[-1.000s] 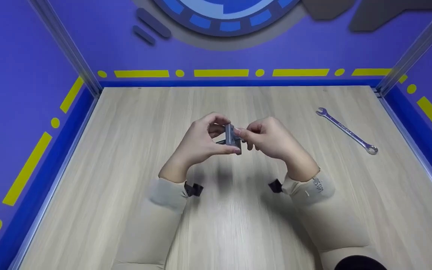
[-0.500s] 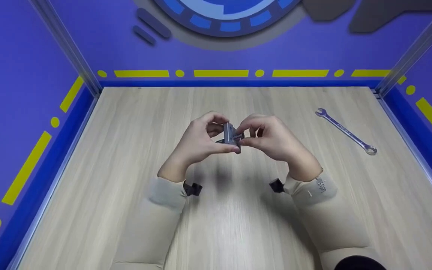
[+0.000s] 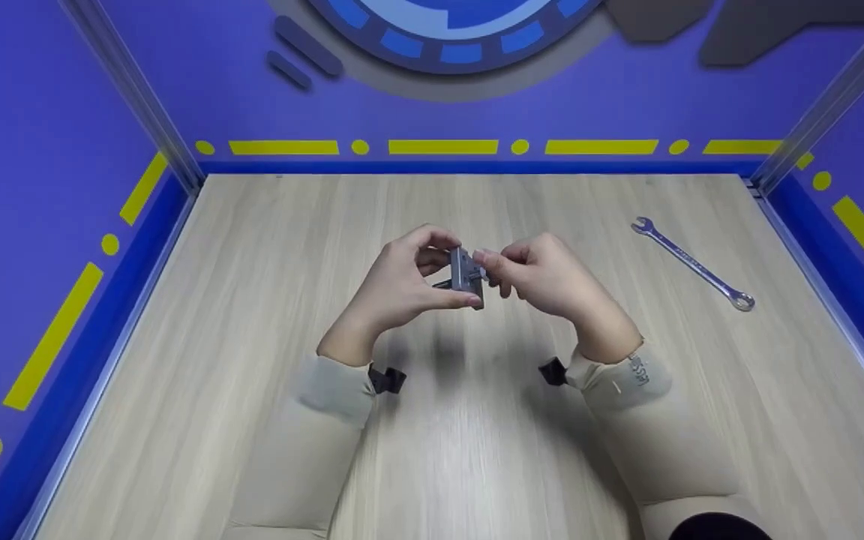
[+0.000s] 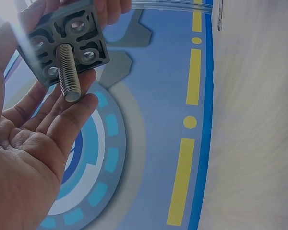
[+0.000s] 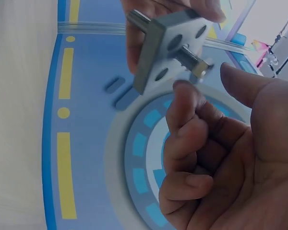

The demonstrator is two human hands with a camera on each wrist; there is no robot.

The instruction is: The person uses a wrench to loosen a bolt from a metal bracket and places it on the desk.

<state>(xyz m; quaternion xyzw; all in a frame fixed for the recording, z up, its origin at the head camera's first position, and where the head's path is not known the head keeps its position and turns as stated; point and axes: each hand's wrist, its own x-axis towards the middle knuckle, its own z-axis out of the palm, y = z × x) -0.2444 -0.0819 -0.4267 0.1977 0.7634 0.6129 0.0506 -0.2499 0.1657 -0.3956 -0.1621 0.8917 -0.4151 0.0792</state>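
Observation:
My left hand (image 3: 400,283) holds up a grey square plate (image 3: 462,271) by its edges, fingers at its far side and thumb at its near side. Holes sit at the plate's corners. A bolt (image 4: 67,72) runs through the centre; its threaded shank points toward the left palm. On the other face the bolt's head stands out from the plate, visible in the right wrist view. My right hand (image 3: 544,276) is beside that head, fingers loosely curled. There the thumb (image 5: 240,84) is apart from the head and the index fingertip lies just below it; contact cannot be told.
A combination wrench (image 3: 693,262) lies slantwise on the right side of the wooden table (image 3: 267,225). Blue panels with yellow marks (image 3: 443,146) and metal posts wall the table at the back and sides.
The right fingers went from a bent grip at the bolt, to reaching over its head with the thumb below, then back to the right with the thumb raised. The left hand has hardly moved.

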